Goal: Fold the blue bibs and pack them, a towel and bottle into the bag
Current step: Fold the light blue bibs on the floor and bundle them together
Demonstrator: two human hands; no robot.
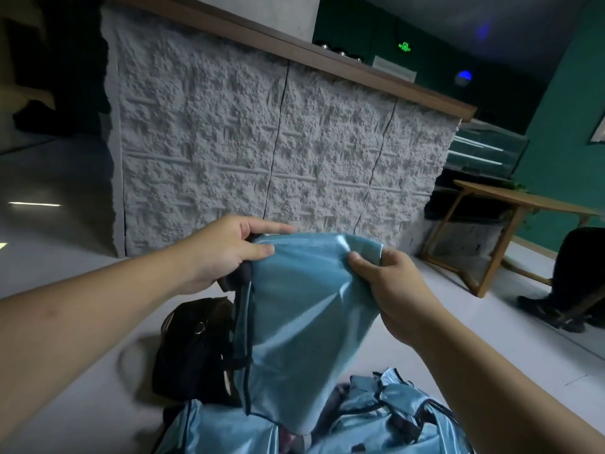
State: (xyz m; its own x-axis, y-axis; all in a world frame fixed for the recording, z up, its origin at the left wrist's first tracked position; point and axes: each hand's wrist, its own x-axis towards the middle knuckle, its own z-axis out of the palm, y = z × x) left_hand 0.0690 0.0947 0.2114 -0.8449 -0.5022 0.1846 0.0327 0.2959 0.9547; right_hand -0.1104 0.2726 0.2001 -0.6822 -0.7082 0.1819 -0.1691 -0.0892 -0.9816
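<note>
A shiny light-blue bib [301,316] with dark trim hangs in front of me, held up by its top edge. My left hand [226,253] grips the top left corner, where the dark strap bunches. My right hand [389,290] pinches the top right corner. Below it, at the bottom of the view, lies a heap of more blue bibs [386,417]. A dark bag [193,348] sits on the floor to the left, partly hidden behind the hanging bib. No towel or bottle shows.
A rough grey stone-faced counter [262,142] with a wooden top stands just ahead. A low wooden table [510,204] is at the right, with a person's dark shoe [553,312] beyond it. The floor [65,198] is pale grey.
</note>
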